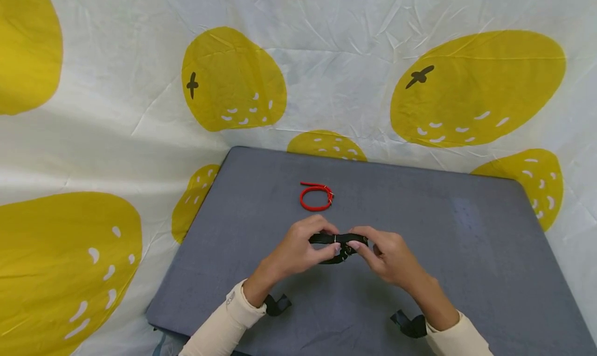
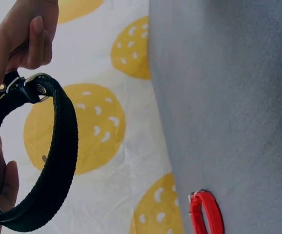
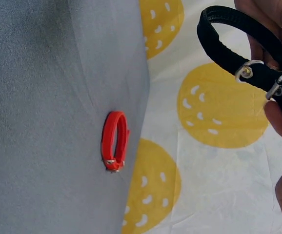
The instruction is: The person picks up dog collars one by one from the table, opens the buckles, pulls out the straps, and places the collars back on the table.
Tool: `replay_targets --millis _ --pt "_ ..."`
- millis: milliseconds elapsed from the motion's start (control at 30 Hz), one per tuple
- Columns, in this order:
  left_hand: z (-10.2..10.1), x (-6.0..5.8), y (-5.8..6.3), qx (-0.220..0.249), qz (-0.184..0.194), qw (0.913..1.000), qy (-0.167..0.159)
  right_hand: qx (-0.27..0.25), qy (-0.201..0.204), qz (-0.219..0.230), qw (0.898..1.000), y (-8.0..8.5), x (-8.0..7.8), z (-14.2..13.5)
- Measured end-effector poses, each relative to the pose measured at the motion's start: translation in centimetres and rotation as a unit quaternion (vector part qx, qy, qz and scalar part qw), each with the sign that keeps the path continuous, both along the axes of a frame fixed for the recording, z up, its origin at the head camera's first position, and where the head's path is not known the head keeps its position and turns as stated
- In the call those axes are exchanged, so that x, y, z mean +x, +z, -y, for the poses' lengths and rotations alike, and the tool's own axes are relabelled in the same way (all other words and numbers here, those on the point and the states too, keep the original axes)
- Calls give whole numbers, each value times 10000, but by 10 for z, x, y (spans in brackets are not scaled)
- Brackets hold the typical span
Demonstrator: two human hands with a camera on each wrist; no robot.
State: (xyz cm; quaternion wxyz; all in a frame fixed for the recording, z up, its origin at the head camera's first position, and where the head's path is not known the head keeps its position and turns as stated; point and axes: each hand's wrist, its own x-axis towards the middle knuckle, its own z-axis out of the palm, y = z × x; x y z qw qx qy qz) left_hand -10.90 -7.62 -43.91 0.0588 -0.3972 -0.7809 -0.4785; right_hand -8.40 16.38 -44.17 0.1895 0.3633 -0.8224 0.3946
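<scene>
Over the front half of the grey table, both hands hold a black collar with a metal buckle. My left hand pinches one side of its loop. My right hand pinches the strap at the other side, close to the metal fittings. In the left wrist view the collar curves round in a loop, with the right hand above it at the buckle end. A metal ring and an eyelet show on the strap in the right wrist view. Beyond the hands, a red collar lies buckled on the table.
The grey covered table reaches back to a white cloth wall printed with yellow fruit. Black strap ends stick out by the left wrist, and another black strap by the right wrist.
</scene>
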Motion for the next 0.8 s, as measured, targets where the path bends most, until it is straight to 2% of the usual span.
replay_targets --millis 100,200,400,500,633,800 --pt "3 1 0 160 193 9997 40 -207 25 -90 9997 3 2 1" --pt "5 2 3 222 213 9995 90 -305 -16 -188 9994 7 4 2" --pt "6 5 11 155 -63 9998 60 -122 -215 -420 9988 11 3 5" --pt "7 6 12 85 -173 9998 49 -240 -275 -457 9983 10 3 7" --pt "8 6 12 70 -212 9997 65 -553 -276 -16 9981 10 3 8" --pt "9 5 9 477 -185 9987 72 -747 -341 1038 9912 11 5 8"
